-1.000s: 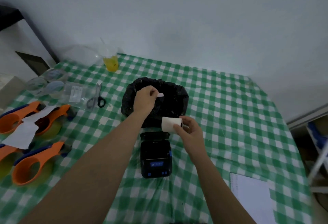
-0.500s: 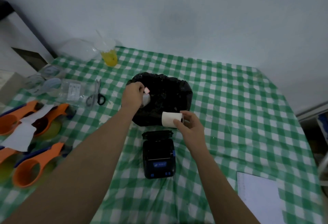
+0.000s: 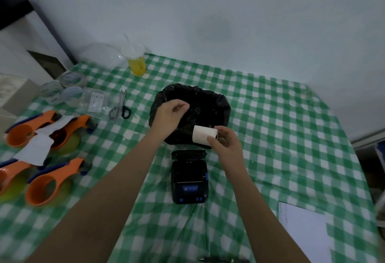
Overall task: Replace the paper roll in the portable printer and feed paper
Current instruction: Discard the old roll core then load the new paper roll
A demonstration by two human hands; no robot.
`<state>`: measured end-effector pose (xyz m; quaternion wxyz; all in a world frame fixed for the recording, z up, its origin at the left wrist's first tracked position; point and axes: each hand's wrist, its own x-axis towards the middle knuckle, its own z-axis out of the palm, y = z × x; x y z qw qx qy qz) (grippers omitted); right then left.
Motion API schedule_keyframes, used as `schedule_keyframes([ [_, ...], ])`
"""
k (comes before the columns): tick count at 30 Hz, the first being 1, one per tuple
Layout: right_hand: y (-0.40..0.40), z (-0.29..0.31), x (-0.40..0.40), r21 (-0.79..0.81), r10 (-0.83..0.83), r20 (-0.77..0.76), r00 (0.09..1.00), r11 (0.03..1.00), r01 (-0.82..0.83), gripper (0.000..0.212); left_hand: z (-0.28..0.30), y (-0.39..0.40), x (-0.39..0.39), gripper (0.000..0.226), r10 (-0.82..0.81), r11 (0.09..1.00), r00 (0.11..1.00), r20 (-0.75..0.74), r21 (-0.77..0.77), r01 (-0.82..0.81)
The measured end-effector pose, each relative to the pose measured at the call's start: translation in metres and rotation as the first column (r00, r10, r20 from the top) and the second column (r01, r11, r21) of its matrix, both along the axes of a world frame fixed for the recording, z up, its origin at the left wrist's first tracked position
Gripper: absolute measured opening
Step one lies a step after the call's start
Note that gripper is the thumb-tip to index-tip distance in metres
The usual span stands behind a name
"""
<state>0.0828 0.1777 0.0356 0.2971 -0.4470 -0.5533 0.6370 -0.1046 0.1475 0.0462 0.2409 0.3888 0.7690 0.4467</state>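
1. The paper roll in my right hand is matt white paper.
2. The printer is black plastic, faintly shiny.
3. The bin bag is glossy, crinkled black plastic.
4. The cloth over the surface looks smooth and slightly glossy.
5. The scissors have metal blades.

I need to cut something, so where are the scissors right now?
In the head view the scissors lie on the checked tablecloth, left of the black bag, beside the clear plastic packet.
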Motion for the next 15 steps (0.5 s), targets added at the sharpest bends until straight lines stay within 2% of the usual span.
schedule_keyframes([
  [2, -0.004, 0.002, 0.002, -0.055, -0.017, -0.049, 0.999, 0.998, 0.014, 0.022, 0.008, -0.017, 0.019, 0.023, -0.086, 0.996, 0.991, 0.102, -0.027, 0.089],
  [5, -0.009, 0.005, 0.005, -0.159, -0.030, -0.077, 0.997, 0.987, 0.017, 0.018, 0.011, -0.041, 0.046, 0.025, -0.144, 0.988, 0.975, 0.167, -0.034, 0.152],
  [8, -0.015, 0.006, 0.012, -0.177, 0.024, -0.082, 0.996, 0.983, -0.038, 0.016, 0.008, -0.062, 0.065, 0.029, -0.136, 0.989, 0.975, 0.174, -0.038, 0.144],
  [11, -0.026, 0.002, 0.025, -0.185, 0.084, -0.069, 0.994, 0.978, -0.095, 0.016, -0.001, -0.081, 0.074, 0.045, -0.177, 0.981, 0.966, 0.190, -0.041, 0.188],
  [13, -0.036, -0.004, 0.033, -0.208, 0.126, -0.055, 0.991, 0.969, -0.134, 0.017, -0.009, -0.092, 0.076, 0.056, -0.224, 0.965, 0.962, 0.155, -0.101, 0.241],
  [15, -0.046, -0.011, 0.041, -0.212, 0.163, -0.032, 0.986, 0.963, -0.166, 0.019, -0.019, -0.100, 0.076, 0.057, -0.249, 0.951, 0.962, 0.116, -0.158, 0.265],
])
